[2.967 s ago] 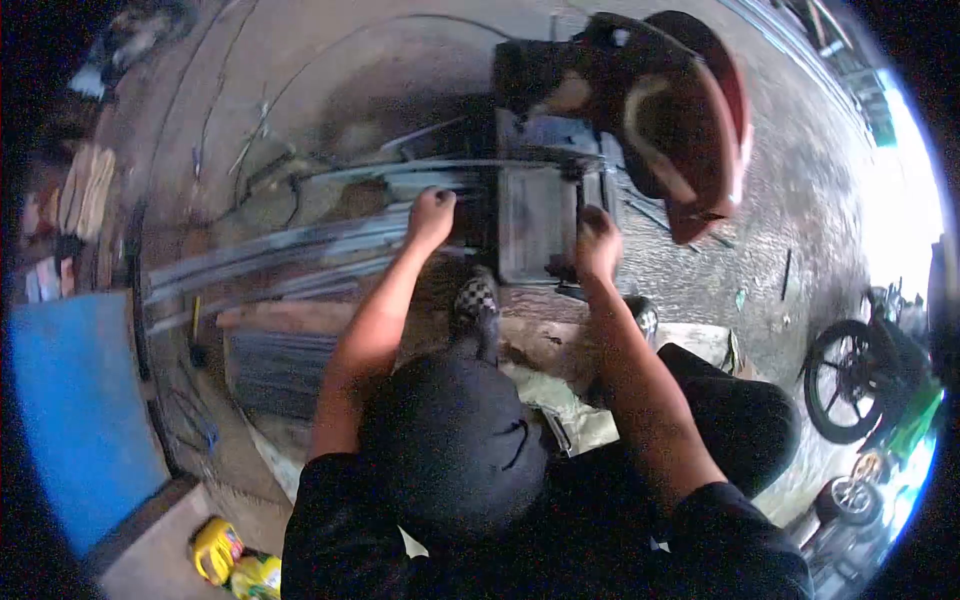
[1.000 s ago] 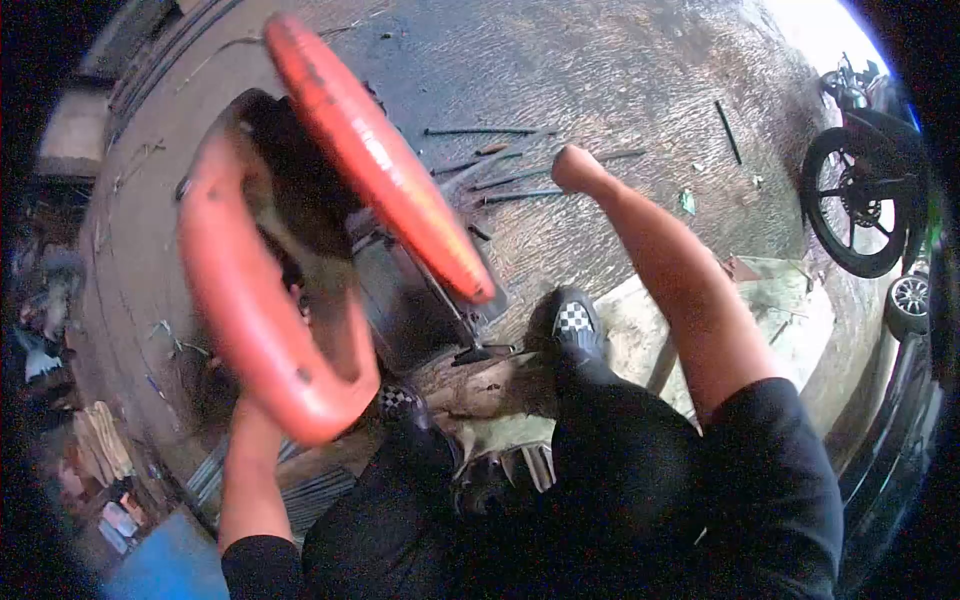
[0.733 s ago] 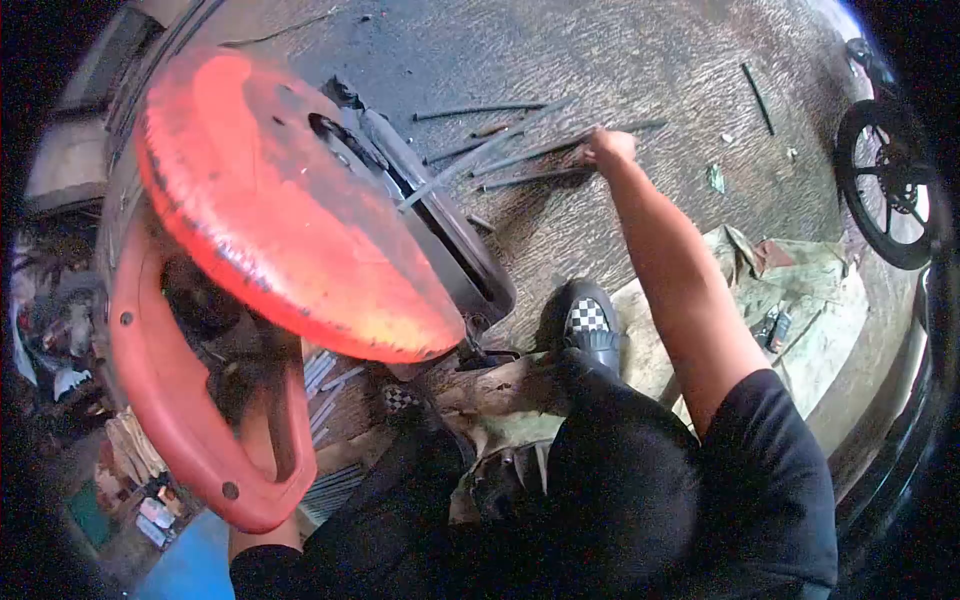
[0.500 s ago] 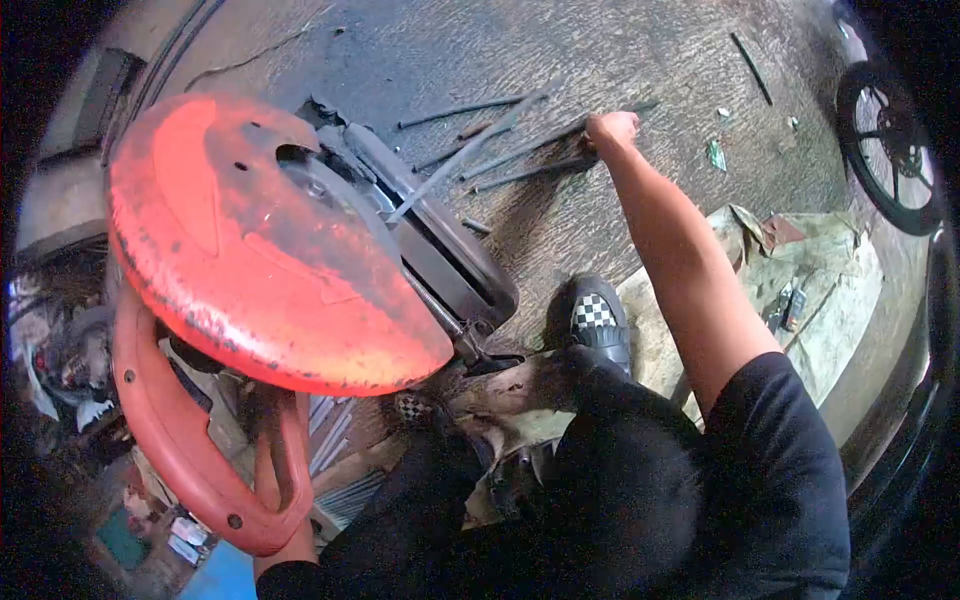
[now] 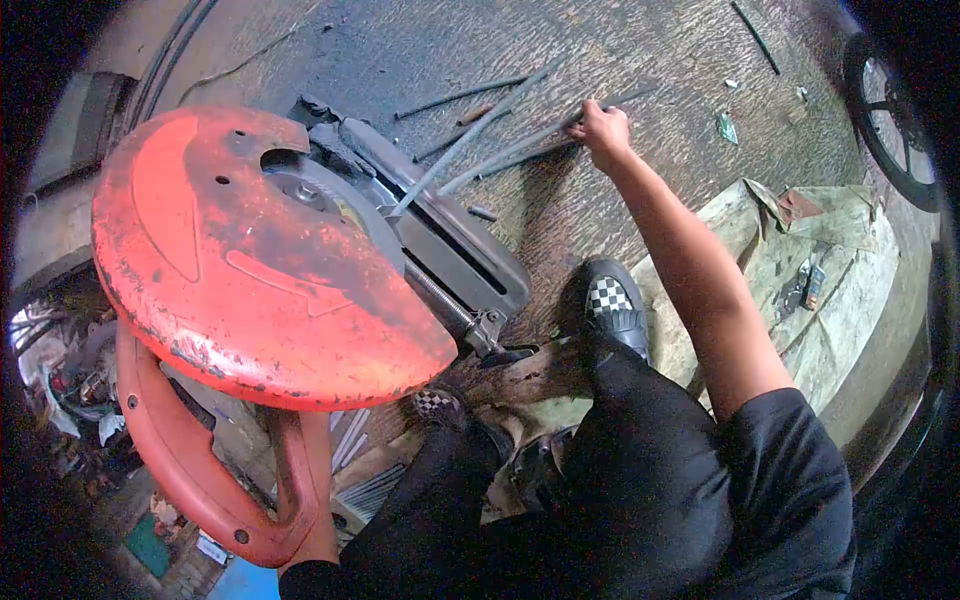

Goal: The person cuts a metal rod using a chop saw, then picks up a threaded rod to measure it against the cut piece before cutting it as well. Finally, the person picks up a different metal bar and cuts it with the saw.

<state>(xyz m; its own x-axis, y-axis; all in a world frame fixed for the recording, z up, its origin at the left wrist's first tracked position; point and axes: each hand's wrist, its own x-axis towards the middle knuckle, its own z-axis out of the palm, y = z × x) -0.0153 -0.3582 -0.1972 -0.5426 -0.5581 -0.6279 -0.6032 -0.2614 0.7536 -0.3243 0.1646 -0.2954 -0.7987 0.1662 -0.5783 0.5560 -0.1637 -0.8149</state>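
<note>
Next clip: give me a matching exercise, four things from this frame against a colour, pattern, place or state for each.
Things:
1. saw guard
2. right hand
3. shoe
4. wheel

Descriptions:
A. black-and-white checks
B. at the top right edge of the view
C. red, worn paint
D. closed on rods

Pairs: 1-C, 2-D, 3-A, 4-B

Chipped, worn orange-painted metal saw guard (image 5: 250,260), dull grey steel rods (image 5: 500,150) — rough, grooved concrete floor (image 5: 640,50)
</note>
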